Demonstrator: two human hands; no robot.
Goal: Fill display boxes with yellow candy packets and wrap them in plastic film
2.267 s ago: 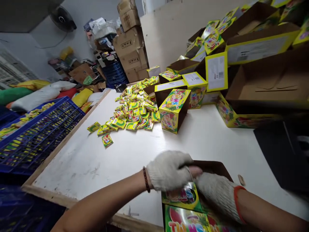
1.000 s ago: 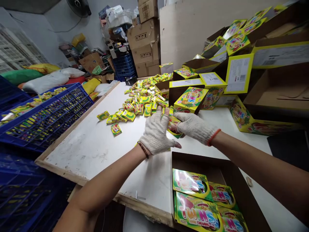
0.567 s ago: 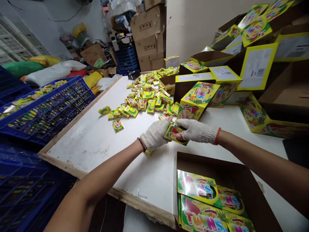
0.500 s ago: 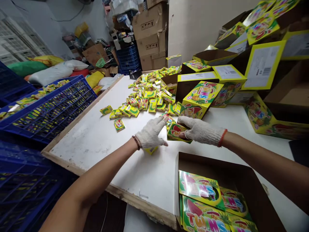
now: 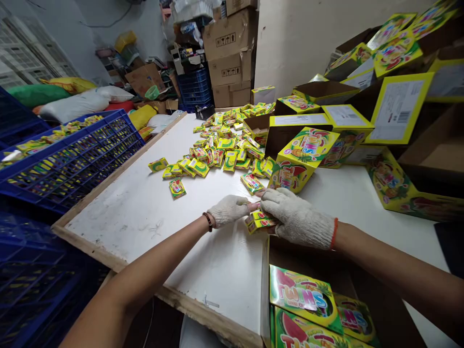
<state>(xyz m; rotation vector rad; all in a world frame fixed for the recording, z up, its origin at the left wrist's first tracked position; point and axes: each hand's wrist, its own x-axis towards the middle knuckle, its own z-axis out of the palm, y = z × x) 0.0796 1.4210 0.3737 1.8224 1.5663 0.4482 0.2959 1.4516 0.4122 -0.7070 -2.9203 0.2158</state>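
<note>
Together, left hand (image 5: pixel 229 210), right hand (image 5: pixel 294 218), fingers closed around stacked glossy yellow-green packets (image 5: pixel 258 222)

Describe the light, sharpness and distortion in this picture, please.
Head view: soft, even indoor light, with faint shadows under the left hand and right hand holding small packs; the wide lens stretches the yellow boxes and blue crate toward the edges; there is glare on the large packs in the brown box.
</note>
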